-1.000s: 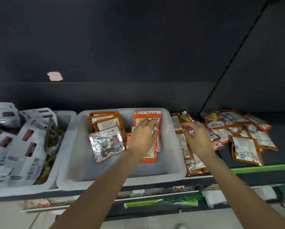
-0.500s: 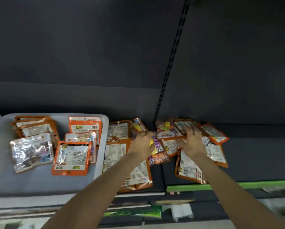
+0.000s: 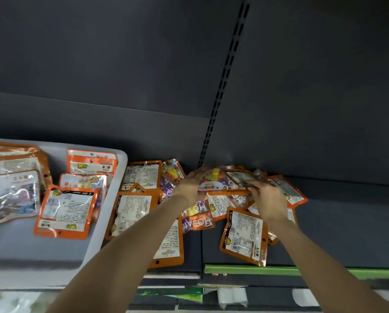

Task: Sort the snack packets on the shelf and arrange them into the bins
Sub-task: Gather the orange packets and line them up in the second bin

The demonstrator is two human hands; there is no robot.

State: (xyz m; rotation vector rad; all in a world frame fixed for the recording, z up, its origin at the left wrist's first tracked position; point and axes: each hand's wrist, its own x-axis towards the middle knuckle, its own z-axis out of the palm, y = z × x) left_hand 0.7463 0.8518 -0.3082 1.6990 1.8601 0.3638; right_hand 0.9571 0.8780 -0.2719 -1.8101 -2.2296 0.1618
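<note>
both hands have shifted off the bin onto the loose packet pile (image 3: 240, 233) right of the grey bin (image 3: 112, 206). left hand (image 3: 190, 188) grips the edge of a clear candy packet (image 3: 213, 181). right hand (image 3: 268, 199) pinches a packet (image 3: 239, 178) at the pile's back; label blurred. bin's left side cut off, orange packets (image 3: 64, 211) inside.

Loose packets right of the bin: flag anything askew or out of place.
The snack packets lie overlapping at odd angles on the shelf, some face down. One packet sticks out past the front edge. Nothing looks spilled or torn.
</note>
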